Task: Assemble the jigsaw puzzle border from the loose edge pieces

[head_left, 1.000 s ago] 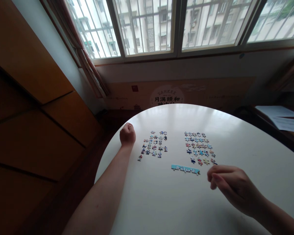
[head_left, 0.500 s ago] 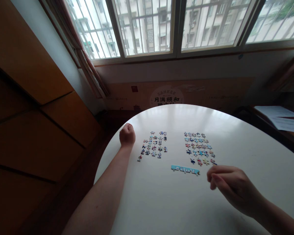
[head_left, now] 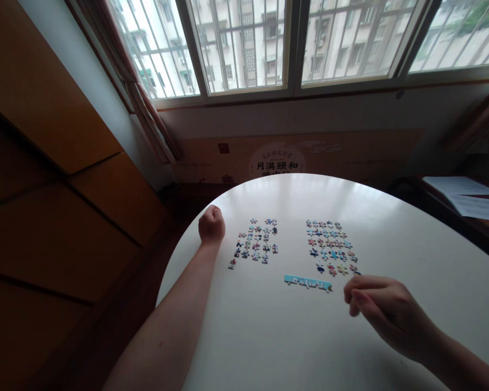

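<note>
My left hand (head_left: 212,224) rests as a fist on the white table (head_left: 244,326), left of a loose group of puzzle pieces (head_left: 256,246). My right hand (head_left: 381,309) is closed, its fingers curled, just below the lower right corner of a second group of pieces (head_left: 334,253) laid in rows. Whether anything small is inside the right fingers is hidden. Left of that hand lies a joined light-blue puzzle strip (head_left: 308,283), apart from the fingers.
Barred windows (head_left: 244,49) stand behind the table, above a printed board (head_left: 330,157). Wooden cabinets (head_left: 32,217) are at the left. Papers (head_left: 478,206) lie on a dark surface at the far right.
</note>
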